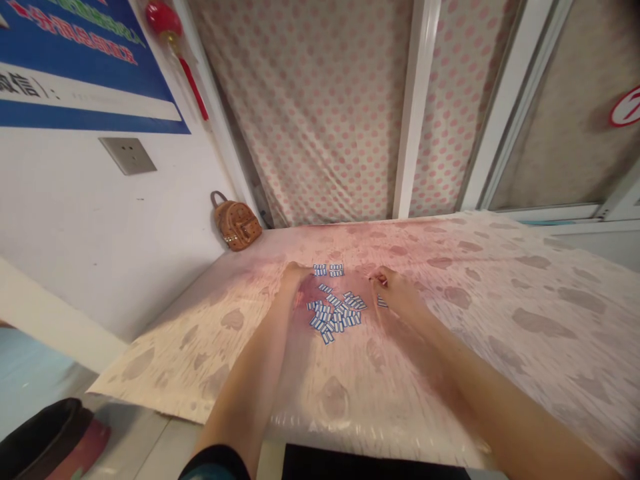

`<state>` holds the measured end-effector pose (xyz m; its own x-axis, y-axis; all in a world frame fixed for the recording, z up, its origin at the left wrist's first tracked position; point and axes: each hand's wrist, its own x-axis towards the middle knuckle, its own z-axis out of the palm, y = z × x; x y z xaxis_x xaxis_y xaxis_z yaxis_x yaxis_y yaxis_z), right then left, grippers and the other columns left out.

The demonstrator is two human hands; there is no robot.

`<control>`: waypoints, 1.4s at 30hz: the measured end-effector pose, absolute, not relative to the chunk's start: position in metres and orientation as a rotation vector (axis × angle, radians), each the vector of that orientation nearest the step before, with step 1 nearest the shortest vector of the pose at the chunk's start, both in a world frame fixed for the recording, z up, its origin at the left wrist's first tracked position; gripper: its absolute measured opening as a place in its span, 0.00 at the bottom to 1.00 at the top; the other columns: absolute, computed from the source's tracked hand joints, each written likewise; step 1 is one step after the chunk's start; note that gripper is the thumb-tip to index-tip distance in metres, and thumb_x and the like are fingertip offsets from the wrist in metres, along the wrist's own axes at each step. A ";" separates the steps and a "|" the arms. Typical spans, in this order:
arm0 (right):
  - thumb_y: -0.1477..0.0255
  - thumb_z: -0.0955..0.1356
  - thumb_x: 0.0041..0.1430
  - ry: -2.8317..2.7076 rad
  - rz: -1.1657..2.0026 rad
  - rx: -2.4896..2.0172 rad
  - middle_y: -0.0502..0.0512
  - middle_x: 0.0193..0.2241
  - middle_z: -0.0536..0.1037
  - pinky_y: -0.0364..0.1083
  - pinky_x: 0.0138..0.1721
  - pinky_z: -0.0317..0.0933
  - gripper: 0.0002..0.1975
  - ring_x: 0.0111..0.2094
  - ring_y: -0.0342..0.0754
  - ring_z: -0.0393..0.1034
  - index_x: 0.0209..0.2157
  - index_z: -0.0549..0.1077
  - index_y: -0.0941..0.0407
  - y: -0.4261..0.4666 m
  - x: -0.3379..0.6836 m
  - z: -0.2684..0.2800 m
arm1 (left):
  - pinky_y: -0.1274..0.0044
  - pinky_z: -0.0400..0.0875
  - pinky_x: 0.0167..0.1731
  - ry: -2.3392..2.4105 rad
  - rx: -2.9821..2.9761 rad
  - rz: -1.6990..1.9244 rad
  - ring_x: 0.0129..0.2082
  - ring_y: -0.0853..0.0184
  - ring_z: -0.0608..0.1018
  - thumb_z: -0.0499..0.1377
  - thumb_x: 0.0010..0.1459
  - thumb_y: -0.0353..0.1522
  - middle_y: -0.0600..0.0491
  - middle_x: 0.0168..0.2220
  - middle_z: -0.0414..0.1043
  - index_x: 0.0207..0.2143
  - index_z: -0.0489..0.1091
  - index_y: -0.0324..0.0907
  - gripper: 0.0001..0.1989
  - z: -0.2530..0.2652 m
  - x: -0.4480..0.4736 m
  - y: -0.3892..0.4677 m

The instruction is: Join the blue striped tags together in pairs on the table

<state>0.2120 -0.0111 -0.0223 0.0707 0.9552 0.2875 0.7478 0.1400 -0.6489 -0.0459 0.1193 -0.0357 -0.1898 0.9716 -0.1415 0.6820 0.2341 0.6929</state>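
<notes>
At the back, polka-dot curtain [320,120] behind white frame bars. In front, worktop [450,387] under a glossy, pale, leaf-patterned cover. On the wall at left, blue sign [75,67], above a square socket [129,156]. On the floor at lower left, apart from the worktop, bin [83,453] with dark mouth upward; contents hidden. At the far left corner of the worktop, near the wall, brown bag [237,225], handle uppermost; contents hidden behind the outer panels.

Over the middle of the worktop, both hands well apart. Left hand [297,269] just beside the arranged pieces, fingers foreshortened. Right hand [394,288] across from it, fingers curled inward. Spread, pressed together or pinching: too small and blurred to tell with certainty for either hand.

Between the forearms, flat on the cover, heap [333,317] of white-and-blue pieces, long axes at mixed angles. Beyond the heap, left group [320,270] and right group [337,270], side by side across a narrow gap, rows running left to right. Between heap and left group, short strip [325,289], long axis sloping down to the right. Just beside the right hand, small strip [383,301], apart from the heap.
</notes>
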 end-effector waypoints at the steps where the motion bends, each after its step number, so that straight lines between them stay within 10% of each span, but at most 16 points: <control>1: 0.74 0.64 0.62 -1.720 0.374 -1.646 0.57 0.34 0.80 0.42 0.33 0.57 0.08 0.36 0.49 0.74 0.38 0.75 0.57 -0.011 0.212 -0.023 | 0.79 0.63 0.22 1.961 1.496 0.665 0.26 0.61 0.77 0.68 0.41 0.37 0.49 0.18 0.70 0.22 0.69 0.38 0.13 -0.036 -0.046 0.119; 30: 0.75 0.61 0.60 -1.647 0.207 -1.643 0.56 0.31 0.79 0.42 0.31 0.56 0.10 0.32 0.48 0.72 0.36 0.74 0.56 -0.005 0.222 -0.028 | 0.77 0.63 0.26 2.032 1.575 0.637 0.28 0.62 0.76 0.65 0.47 0.34 0.51 0.20 0.71 0.24 0.73 0.39 0.06 -0.019 -0.051 0.101; 42: 0.75 0.62 0.59 -1.629 0.235 -1.625 0.56 0.31 0.79 0.43 0.34 0.58 0.09 0.33 0.48 0.72 0.35 0.75 0.56 -0.009 0.222 -0.022 | 0.81 0.63 0.21 1.269 1.946 0.506 0.27 0.68 0.75 0.69 0.44 0.35 0.53 0.28 0.74 0.30 0.75 0.40 0.10 -0.021 0.005 0.047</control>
